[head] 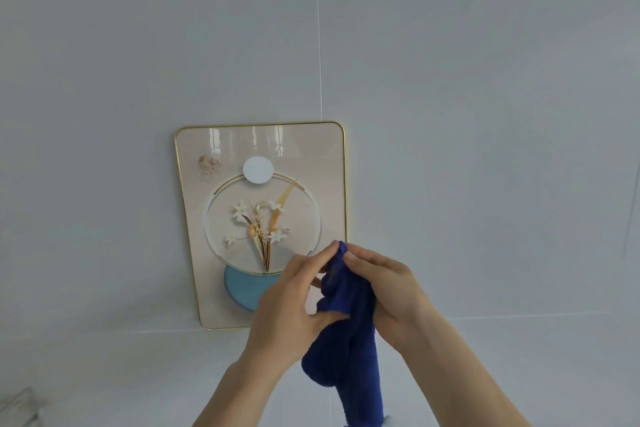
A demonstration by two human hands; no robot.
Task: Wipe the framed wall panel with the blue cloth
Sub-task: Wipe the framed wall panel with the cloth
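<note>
A gold-framed wall panel [214, 218] with a flower picture, a white disc and a blue half-circle hangs on the pale wall. A brownish smudge [208, 166] marks its upper left. In front of its lower right corner I hold a dark blue cloth [346, 340], bunched and hanging down. My left hand [287, 308] pinches the cloth from the left, and my right hand [388, 291] grips its top from the right. Both hands are off the panel's surface and hide its lower right corner.
The pale tiled wall [485, 114] fills the view, with a vertical joint above the panel and a horizontal joint at its bottom edge. A blurred grey object [17, 406] shows at the bottom left corner.
</note>
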